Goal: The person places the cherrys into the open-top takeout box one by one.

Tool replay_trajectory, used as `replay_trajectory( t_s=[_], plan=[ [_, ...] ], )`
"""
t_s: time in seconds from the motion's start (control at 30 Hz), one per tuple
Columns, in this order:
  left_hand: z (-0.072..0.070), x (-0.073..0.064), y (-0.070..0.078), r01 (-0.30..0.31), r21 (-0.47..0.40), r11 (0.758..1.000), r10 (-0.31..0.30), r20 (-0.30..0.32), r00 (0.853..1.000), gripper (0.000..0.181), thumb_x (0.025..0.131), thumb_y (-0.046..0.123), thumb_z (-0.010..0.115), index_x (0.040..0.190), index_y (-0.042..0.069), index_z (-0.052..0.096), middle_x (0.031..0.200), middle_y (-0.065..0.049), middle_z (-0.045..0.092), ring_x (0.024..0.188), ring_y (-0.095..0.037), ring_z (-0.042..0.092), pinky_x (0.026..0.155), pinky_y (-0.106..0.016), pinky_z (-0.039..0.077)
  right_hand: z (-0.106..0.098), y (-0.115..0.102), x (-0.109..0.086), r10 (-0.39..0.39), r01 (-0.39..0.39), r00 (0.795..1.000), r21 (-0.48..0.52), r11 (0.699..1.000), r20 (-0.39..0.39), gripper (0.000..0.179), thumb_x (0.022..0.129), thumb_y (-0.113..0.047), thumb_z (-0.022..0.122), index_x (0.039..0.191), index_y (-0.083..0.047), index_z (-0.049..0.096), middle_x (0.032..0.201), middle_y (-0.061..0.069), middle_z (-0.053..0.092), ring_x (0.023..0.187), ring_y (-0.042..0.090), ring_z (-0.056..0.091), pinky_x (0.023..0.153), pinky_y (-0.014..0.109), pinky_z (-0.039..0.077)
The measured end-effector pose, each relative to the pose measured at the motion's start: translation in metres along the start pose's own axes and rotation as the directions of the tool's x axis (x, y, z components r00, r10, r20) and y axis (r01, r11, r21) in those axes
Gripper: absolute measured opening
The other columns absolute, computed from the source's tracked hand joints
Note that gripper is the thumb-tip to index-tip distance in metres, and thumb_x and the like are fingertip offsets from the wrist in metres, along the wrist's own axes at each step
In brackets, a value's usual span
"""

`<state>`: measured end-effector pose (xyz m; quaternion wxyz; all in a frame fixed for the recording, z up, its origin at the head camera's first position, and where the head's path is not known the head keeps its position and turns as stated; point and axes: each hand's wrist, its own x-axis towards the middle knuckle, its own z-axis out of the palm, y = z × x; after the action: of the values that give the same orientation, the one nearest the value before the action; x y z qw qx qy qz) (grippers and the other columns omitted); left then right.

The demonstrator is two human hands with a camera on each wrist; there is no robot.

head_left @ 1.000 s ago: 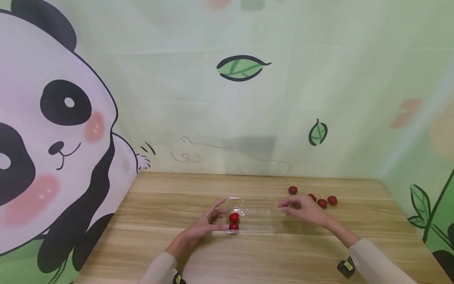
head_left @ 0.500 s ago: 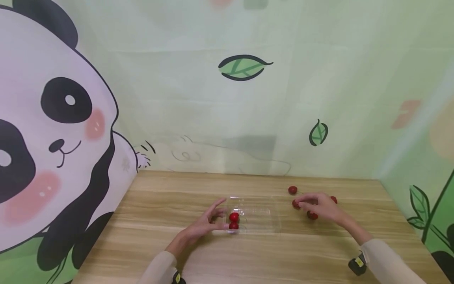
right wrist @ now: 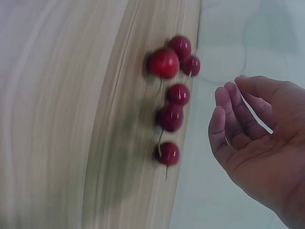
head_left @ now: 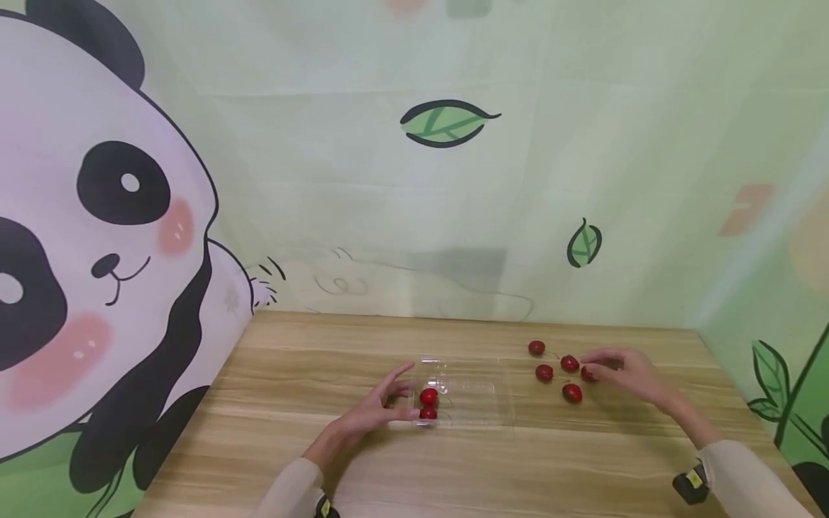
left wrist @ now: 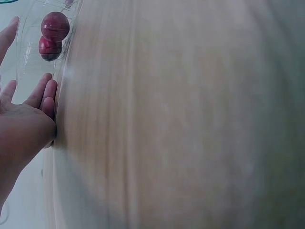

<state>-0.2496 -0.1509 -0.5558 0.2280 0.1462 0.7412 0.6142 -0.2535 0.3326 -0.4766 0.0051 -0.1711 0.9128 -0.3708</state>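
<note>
A clear plastic box (head_left: 476,403) lies on the table with two red cherries (head_left: 428,397) at its left end. My left hand (head_left: 372,411) rests against that end, thumb at the near corner and forefinger at the far one; its fingers look spread and relaxed in the left wrist view. To the right of the box lie several loose cherries (head_left: 544,373), some with thin stems. My right hand (head_left: 628,374) hovers beside the rightmost one, partly covering it in the head view. In the right wrist view, the right hand's fingers are loosely bent and hold nothing, apart from the cherries (right wrist: 170,118).
The wooden table (head_left: 414,475) ends at a pale green backdrop (head_left: 363,180) printed with leaves and a large panda (head_left: 129,288). Dark wrist devices (head_left: 691,483) are worn at both sleeves.
My right hand has moved rightward from the box's right end, passing over the loose cherries and uncovering those at the front. The left hand and the box stay where they were.
</note>
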Motion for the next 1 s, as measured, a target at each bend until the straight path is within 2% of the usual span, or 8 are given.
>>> replay_trajectory(
  t_s=[0.13, 0.37, 0.57, 0.7, 0.9, 1.0],
  plan=[
    [-0.001, -0.001, 0.000, -0.001, 0.001, 1.000, 0.001, 0.002, 1.000, 0.092, 0.091, 0.021, 0.077, 0.163, 0.029, 0.021, 0.161, -0.013, 0.041, 0.146, -0.034, 0.035, 0.121, -0.057, 0.025, -0.010, 0.009, -0.006, 0.003, -0.004, 1.000, -0.032, 0.999, -0.024, 0.023, 0.099, -0.011, 0.066, 0.115, 0.004, 0.072, 0.113, 0.022, 0.075, 0.092, -0.009, 0.062, 0.075, 0.020, 0.055],
    [-0.003, -0.003, 0.001, -0.004, -0.008, 1.000, 0.004, 0.011, 1.000, 0.092, 0.092, 0.020, 0.076, 0.164, 0.028, 0.019, 0.162, -0.013, 0.040, 0.146, -0.035, 0.035, 0.121, -0.057, 0.026, -0.024, 0.028, -0.011, 0.061, -0.065, 0.996, -0.066, 0.996, -0.059, 0.025, 0.099, -0.014, 0.066, 0.116, 0.003, 0.073, 0.115, 0.026, 0.073, 0.090, -0.016, 0.056, 0.072, 0.021, 0.055],
    [-0.003, -0.004, 0.002, -0.013, -0.009, 1.000, 0.013, 0.013, 1.000, 0.093, 0.091, 0.017, 0.077, 0.164, 0.024, 0.018, 0.160, -0.015, 0.042, 0.143, -0.034, 0.038, 0.115, -0.046, 0.032, -0.031, 0.045, -0.014, 0.009, -0.020, 0.995, -0.104, 0.994, -0.099, 0.019, 0.096, -0.007, 0.068, 0.110, 0.006, 0.074, 0.110, 0.027, 0.074, 0.088, -0.016, 0.057, 0.073, 0.015, 0.053],
    [-0.002, -0.004, 0.003, -0.009, -0.008, 1.000, 0.009, 0.016, 1.000, 0.093, 0.091, 0.019, 0.077, 0.164, 0.027, 0.020, 0.160, -0.013, 0.043, 0.144, -0.033, 0.037, 0.115, -0.046, 0.031, -0.033, 0.057, -0.018, 0.021, -0.035, 0.994, -0.133, 0.990, -0.107, 0.019, 0.096, -0.009, 0.069, 0.108, 0.005, 0.074, 0.109, 0.026, 0.075, 0.087, -0.018, 0.055, 0.073, 0.013, 0.051],
    [-0.002, -0.002, 0.001, -0.012, -0.004, 1.000, 0.012, 0.009, 1.000, 0.093, 0.091, 0.018, 0.077, 0.164, 0.028, 0.020, 0.160, -0.014, 0.042, 0.144, -0.034, 0.038, 0.117, -0.048, 0.030, -0.030, 0.073, -0.017, 0.040, -0.071, 0.986, -0.189, 0.979, -0.163, 0.020, 0.098, -0.013, 0.068, 0.107, 0.003, 0.075, 0.106, 0.023, 0.076, 0.086, -0.004, 0.064, 0.072, 0.018, 0.052],
    [-0.001, -0.002, 0.001, -0.012, -0.005, 1.000, 0.012, 0.012, 1.000, 0.094, 0.091, 0.018, 0.077, 0.164, 0.027, 0.019, 0.160, -0.014, 0.042, 0.144, -0.034, 0.038, 0.117, -0.049, 0.030, -0.028, 0.078, -0.015, 0.041, -0.074, 0.986, -0.202, 0.977, -0.164, 0.018, 0.096, -0.011, 0.069, 0.106, 0.003, 0.075, 0.106, 0.023, 0.076, 0.084, -0.003, 0.064, 0.073, 0.019, 0.052]
  ],
)
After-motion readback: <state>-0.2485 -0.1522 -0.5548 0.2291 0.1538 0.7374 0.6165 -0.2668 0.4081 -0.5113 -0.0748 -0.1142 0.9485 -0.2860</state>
